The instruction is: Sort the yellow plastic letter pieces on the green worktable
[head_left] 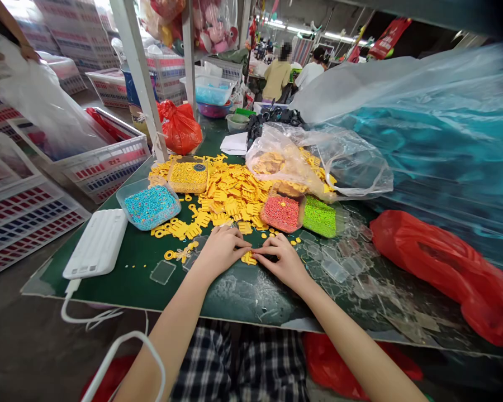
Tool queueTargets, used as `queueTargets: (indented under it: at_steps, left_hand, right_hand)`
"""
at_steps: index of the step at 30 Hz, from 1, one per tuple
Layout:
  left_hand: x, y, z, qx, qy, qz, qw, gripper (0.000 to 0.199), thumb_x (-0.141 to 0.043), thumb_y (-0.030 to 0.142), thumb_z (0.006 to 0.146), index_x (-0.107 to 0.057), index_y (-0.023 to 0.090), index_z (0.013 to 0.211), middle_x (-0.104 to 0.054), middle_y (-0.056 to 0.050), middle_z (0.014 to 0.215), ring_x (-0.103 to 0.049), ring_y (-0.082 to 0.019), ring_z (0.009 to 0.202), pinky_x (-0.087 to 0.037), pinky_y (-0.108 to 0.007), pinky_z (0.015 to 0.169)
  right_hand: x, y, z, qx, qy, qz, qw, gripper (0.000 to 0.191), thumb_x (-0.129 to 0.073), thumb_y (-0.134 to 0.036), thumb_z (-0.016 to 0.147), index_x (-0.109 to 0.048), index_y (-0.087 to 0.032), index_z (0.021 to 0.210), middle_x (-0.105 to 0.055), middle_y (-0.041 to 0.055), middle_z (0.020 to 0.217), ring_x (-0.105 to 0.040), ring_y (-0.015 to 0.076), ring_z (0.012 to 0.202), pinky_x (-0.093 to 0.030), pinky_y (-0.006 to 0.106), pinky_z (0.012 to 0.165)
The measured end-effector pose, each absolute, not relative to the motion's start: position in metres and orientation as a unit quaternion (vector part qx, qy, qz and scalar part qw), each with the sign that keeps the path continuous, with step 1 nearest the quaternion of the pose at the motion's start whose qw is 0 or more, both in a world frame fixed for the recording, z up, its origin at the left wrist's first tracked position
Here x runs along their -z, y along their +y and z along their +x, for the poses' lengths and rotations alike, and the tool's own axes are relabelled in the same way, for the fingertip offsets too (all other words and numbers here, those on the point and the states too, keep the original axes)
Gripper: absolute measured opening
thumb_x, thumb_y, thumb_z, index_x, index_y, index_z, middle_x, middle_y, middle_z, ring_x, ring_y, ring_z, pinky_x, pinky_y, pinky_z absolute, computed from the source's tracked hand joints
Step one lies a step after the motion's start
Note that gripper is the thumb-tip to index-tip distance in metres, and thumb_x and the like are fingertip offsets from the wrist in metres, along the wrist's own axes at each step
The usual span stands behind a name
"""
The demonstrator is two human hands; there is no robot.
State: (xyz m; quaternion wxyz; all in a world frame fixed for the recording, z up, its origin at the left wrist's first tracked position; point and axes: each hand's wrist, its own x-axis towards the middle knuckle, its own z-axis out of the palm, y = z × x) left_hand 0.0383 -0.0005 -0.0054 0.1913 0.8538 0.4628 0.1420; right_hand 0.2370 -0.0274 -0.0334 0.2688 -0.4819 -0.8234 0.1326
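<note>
My left hand [225, 249] and my right hand [283, 258] meet over the table, fingertips pinched at a small yellow plastic piece [248, 258]. The fingers partly cover it. Just beyond lies a heap of flat yellow plastic pieces [235, 192], some fork-shaped with ring ends. Tubs of blue beads [150, 205], yellow beads [188, 177], red beads [281, 212] and green beads [319, 216] stand around the heap. Left of my left hand are a yellow piece with a ring [170, 255] and a clear square plate [162, 272].
A white power bank [96, 244] with a cable lies at the left edge. Clear plastic pieces [339, 262] spread on the right, beside a red bag [440, 268]. A clear bag [343, 156] holds more yellow pieces. Crates [104, 153] and another person's arm [14, 28] are at left.
</note>
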Motion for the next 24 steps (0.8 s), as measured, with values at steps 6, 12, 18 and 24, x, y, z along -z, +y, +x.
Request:
queueTargets:
  at_steps: [6,12,18,24]
  left_hand:
    - [0.0077,0.0005,0.0363,-0.148,0.463,0.854,0.186,0.020,-0.060,0.033,0.091,-0.076,0.027,0.101,-0.069,-0.003,0.098,-0.057,-0.023,0.099,-0.039,-0.037,0.087]
    - [0.0069,-0.0001,0.0361,-0.146,0.466,0.850,0.200,0.020,-0.061,0.035,0.091,-0.077,0.028,0.100,-0.068,-0.003,0.098,-0.057,-0.023,0.099,-0.040,-0.037,0.087]
    - [0.0069,-0.0010,0.0350,-0.146,0.463,0.848,0.213,0.020,-0.061,0.034,0.090,-0.076,0.029,0.101,-0.067,-0.003,0.098,-0.056,-0.024,0.100,-0.040,-0.040,0.090]
    - [0.0089,-0.0016,0.0346,-0.155,0.470,0.841,0.218,0.023,-0.061,0.033,0.090,-0.074,0.026,0.108,-0.066,-0.005,0.104,-0.055,-0.025,0.106,-0.040,-0.042,0.096]
  right_hand:
    - [0.0328,-0.0275,0.2368,-0.135,-0.825,-0.481,0.265,0.014,-0.066,-0.032,0.087,-0.077,-0.026,0.093,-0.064,0.0042,0.079,-0.052,0.0204,0.081,-0.044,0.034,0.073]
    - [0.0309,-0.0295,0.2362,-0.132,-0.825,-0.479,0.268,0.017,-0.061,-0.030,0.090,-0.076,-0.026,0.096,-0.063,0.0041,0.076,-0.051,0.0203,0.080,-0.043,0.034,0.072]
    - [0.0289,-0.0308,0.2348,-0.127,-0.831,-0.473,0.264,0.019,-0.059,-0.030,0.090,-0.077,-0.024,0.095,-0.062,0.0044,0.071,-0.050,0.0205,0.076,-0.042,0.034,0.069]
    - [0.0304,-0.0302,0.2353,-0.138,-0.830,-0.470,0.266,0.020,-0.058,-0.028,0.091,-0.076,-0.026,0.098,-0.063,0.0043,0.073,-0.050,0.0204,0.077,-0.042,0.034,0.070]
